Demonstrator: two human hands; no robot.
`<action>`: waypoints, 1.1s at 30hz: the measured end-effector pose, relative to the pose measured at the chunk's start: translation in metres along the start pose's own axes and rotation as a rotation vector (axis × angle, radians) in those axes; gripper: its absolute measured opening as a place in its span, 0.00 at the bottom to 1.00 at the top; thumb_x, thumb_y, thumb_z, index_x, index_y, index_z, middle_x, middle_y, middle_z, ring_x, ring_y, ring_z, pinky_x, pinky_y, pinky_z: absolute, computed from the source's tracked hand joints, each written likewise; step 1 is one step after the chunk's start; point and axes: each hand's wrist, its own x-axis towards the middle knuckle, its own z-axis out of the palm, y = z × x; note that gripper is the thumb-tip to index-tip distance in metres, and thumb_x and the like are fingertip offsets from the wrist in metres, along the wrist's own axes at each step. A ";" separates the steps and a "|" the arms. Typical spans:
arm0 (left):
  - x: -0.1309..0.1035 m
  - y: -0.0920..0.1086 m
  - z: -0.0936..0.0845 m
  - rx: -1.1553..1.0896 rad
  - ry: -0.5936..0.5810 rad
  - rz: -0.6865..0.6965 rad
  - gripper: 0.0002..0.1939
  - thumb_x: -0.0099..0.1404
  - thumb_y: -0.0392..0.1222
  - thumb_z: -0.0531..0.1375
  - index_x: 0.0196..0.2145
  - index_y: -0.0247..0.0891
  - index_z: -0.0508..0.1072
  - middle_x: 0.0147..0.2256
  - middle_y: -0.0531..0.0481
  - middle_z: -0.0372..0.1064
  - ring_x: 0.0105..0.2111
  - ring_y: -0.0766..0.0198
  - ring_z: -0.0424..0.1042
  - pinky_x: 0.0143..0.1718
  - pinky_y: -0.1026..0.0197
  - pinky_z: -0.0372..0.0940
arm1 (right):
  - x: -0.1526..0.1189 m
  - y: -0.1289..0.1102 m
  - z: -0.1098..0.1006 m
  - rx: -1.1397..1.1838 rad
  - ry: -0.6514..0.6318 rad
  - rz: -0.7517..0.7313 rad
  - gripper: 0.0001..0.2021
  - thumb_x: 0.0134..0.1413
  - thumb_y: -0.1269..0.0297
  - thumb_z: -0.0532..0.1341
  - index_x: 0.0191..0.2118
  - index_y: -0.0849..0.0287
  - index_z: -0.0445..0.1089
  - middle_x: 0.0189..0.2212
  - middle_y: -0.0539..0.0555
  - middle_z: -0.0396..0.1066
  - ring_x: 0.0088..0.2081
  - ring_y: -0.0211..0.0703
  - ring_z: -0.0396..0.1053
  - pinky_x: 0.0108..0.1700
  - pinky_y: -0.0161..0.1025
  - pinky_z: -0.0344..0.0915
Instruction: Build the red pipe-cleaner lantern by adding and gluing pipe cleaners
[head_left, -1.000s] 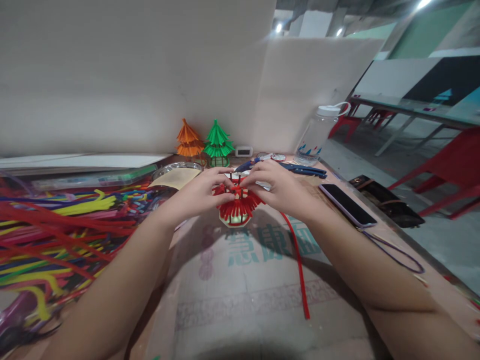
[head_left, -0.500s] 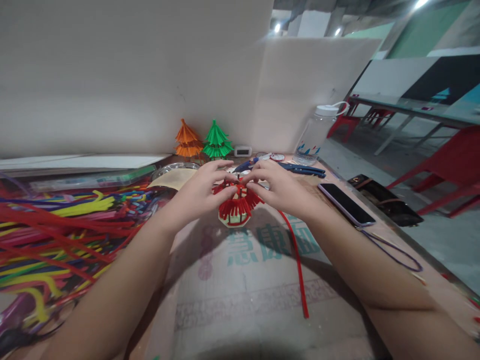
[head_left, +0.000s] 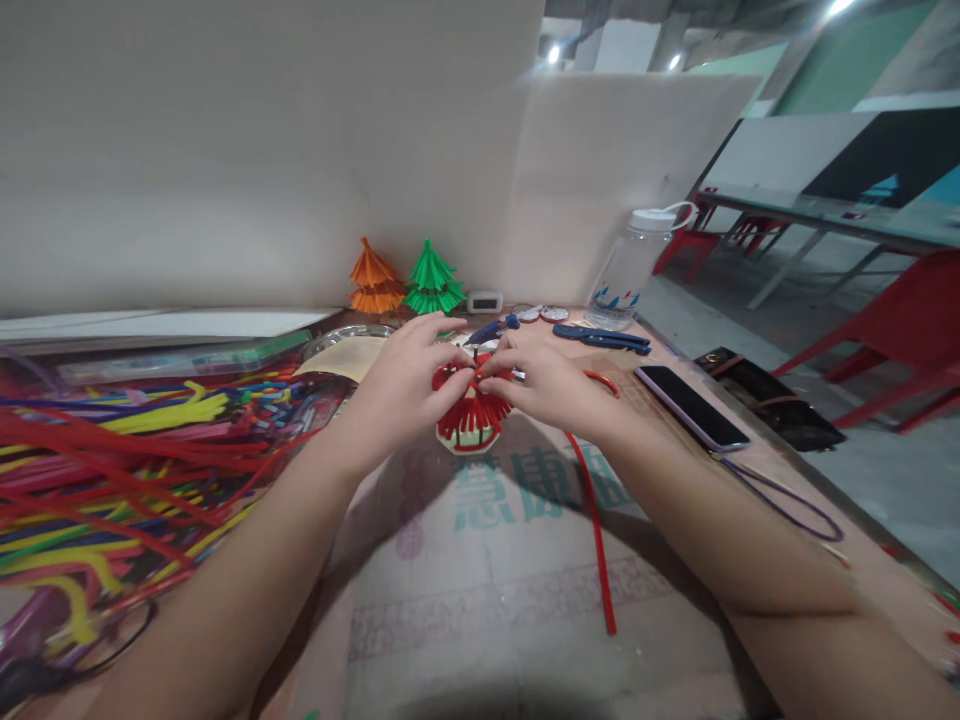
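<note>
In front of me stands a small red pagoda-like model [head_left: 480,415] with a fringed pipe-cleaner roof, dark posts and a pale many-sided base. My left hand [head_left: 416,375] is closed at its upper left, thumb and forefinger pinching near the top. From the other side my right hand [head_left: 536,380] pinches the same top part, its fingers bent and close to the left fingertips. What exactly lies between the fingertips is partly hidden. A long red pipe cleaner [head_left: 596,540] trails out under my right forearm, and a red curve shows above that forearm.
Pipe cleaners of many colours [head_left: 135,470] are heaped at left. Behind stand an orange tree-shaped model [head_left: 375,278] and a green one [head_left: 433,280]. Blue-handled pliers [head_left: 491,330], a dark blue tool [head_left: 604,338], a water bottle [head_left: 622,270] and a phone [head_left: 694,408] lie or stand rightward.
Both hands have closed in on the model's top; my right hand moved slightly left and its fingers bent more. A red curve now shows above my right forearm.
</note>
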 end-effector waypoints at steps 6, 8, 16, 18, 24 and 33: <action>0.000 0.000 0.001 -0.016 -0.007 0.017 0.08 0.70 0.39 0.58 0.36 0.38 0.78 0.56 0.40 0.72 0.60 0.49 0.66 0.63 0.41 0.61 | 0.000 -0.001 0.000 -0.008 -0.002 0.007 0.05 0.62 0.68 0.65 0.37 0.57 0.80 0.32 0.52 0.67 0.39 0.44 0.65 0.42 0.42 0.62; 0.000 0.000 0.001 -0.014 -0.010 0.016 0.08 0.70 0.39 0.58 0.37 0.38 0.78 0.56 0.39 0.71 0.60 0.49 0.66 0.63 0.41 0.61 | 0.001 -0.002 -0.001 -0.011 -0.005 0.004 0.05 0.62 0.69 0.65 0.37 0.58 0.80 0.32 0.52 0.68 0.39 0.44 0.65 0.42 0.42 0.61; 0.000 0.000 0.002 -0.032 -0.021 0.010 0.08 0.70 0.39 0.57 0.37 0.38 0.77 0.56 0.40 0.71 0.60 0.49 0.66 0.62 0.41 0.62 | 0.001 -0.002 -0.002 -0.026 -0.027 0.022 0.05 0.62 0.68 0.65 0.38 0.58 0.80 0.32 0.52 0.68 0.39 0.45 0.65 0.42 0.42 0.60; 0.001 0.000 0.002 -0.044 -0.023 0.010 0.08 0.70 0.38 0.58 0.37 0.38 0.77 0.56 0.41 0.71 0.60 0.50 0.66 0.62 0.42 0.62 | 0.001 -0.003 -0.002 -0.027 -0.029 0.022 0.05 0.62 0.68 0.65 0.37 0.58 0.80 0.32 0.53 0.68 0.39 0.45 0.64 0.42 0.42 0.60; 0.000 0.000 0.000 -0.044 -0.021 0.020 0.08 0.70 0.38 0.58 0.36 0.37 0.77 0.56 0.39 0.71 0.60 0.49 0.66 0.62 0.42 0.62 | 0.002 -0.004 -0.003 -0.025 -0.037 0.021 0.06 0.62 0.69 0.65 0.39 0.61 0.80 0.33 0.54 0.68 0.39 0.45 0.64 0.42 0.41 0.59; 0.001 -0.003 0.000 -0.039 -0.017 0.032 0.09 0.70 0.38 0.58 0.40 0.37 0.79 0.57 0.39 0.70 0.61 0.48 0.66 0.62 0.41 0.62 | 0.001 -0.004 -0.005 -0.024 -0.050 0.026 0.04 0.62 0.69 0.65 0.38 0.59 0.79 0.35 0.54 0.70 0.42 0.46 0.65 0.44 0.42 0.59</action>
